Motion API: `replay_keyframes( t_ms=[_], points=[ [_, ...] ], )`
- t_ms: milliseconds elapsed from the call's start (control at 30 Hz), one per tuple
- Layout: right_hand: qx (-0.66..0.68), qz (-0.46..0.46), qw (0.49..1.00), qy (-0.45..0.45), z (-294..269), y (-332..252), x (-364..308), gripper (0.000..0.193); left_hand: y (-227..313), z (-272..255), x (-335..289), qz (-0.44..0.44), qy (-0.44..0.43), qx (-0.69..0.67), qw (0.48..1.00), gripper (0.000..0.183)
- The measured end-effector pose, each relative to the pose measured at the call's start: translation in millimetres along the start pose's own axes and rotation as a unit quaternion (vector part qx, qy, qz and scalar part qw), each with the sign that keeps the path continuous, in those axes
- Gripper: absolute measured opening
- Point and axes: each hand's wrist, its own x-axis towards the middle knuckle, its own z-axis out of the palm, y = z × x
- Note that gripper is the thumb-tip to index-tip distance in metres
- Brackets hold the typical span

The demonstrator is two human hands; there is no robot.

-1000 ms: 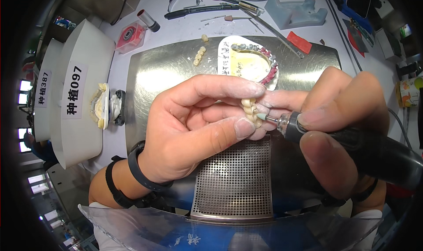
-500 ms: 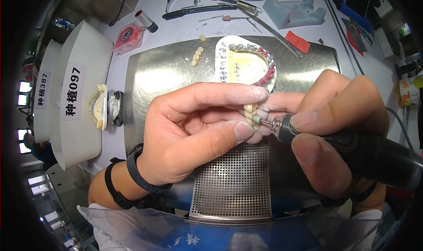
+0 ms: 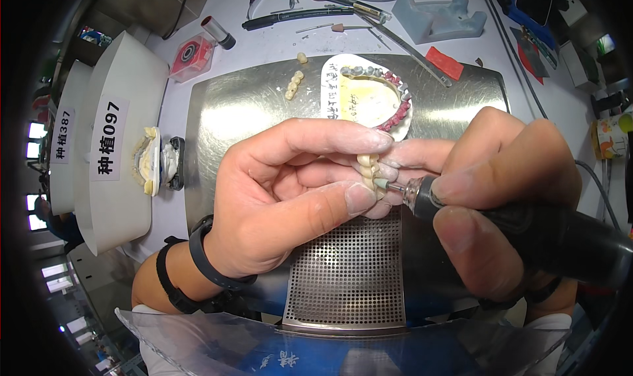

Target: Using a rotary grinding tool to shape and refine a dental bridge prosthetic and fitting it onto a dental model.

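My left hand (image 3: 283, 198) is closed on a cream dental bridge (image 3: 367, 168), pinched between thumb and fingers above the metal work surface. My right hand (image 3: 501, 191) grips a black dental handpiece (image 3: 547, 241) like a pen. The pale green grinding tip (image 3: 381, 183) at its end meets the lower part of the bridge, though fingers hide some of the contact. White dust coats the fingertips of both hands. Just beyond them lies a dental model (image 3: 369, 102) with grey and dark pink teeth on a white base.
Another tooth-coloured bridge (image 3: 294, 86) and a single crown (image 3: 302, 58) lie on the metal plate (image 3: 227, 105). A perforated grille (image 3: 346, 270) slopes toward me. At left, a plaster model (image 3: 150, 161) stands beside a white bin (image 3: 125, 198). Pens, burs, a red piece (image 3: 445, 66) and a grey holder (image 3: 438, 20) sit behind.
My left hand has shifted slightly left with the bridge, which looks turned a little. The handpiece tip has followed it slightly left and stays against the bridge.
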Motion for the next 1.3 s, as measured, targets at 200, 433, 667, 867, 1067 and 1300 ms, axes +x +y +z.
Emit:
replay_keyframes(
  t_ms=[200, 433, 667, 867, 1067, 1300],
  points=[
    [-0.011, 0.001, 1.0, 0.002, -1, 0, -1, 0.028, 0, 0, 2, 0.001, -0.002, 0.005, 1.0, 0.042],
    [0.021, 0.034, 0.999, 0.009, -1, -4, 0, 0.027, 6, 10, 4, -0.021, 0.04, -0.044, 0.998, 0.04],
    [0.028, -0.006, 0.998, 0.047, 12, 3, -3, 0.029, 5, 9, 4, -0.038, 0.059, -0.021, 0.997, 0.039],
    [0.04, 0.048, 0.998, 0.015, 2, -6, 1, 0.027, 6, 10, 4, -0.031, 0.076, -0.014, 0.997, 0.039],
    [0.073, -0.015, 0.996, 0.044, 16, -3, 2, 0.026, 6, 12, 7, -0.026, 0.064, -0.042, 0.997, 0.038],
    [0.095, 0.044, 0.994, 0.015, 6, -7, 3, 0.024, 4, 9, 5, -0.015, 0.051, -0.047, 0.998, 0.037]
  ],
)
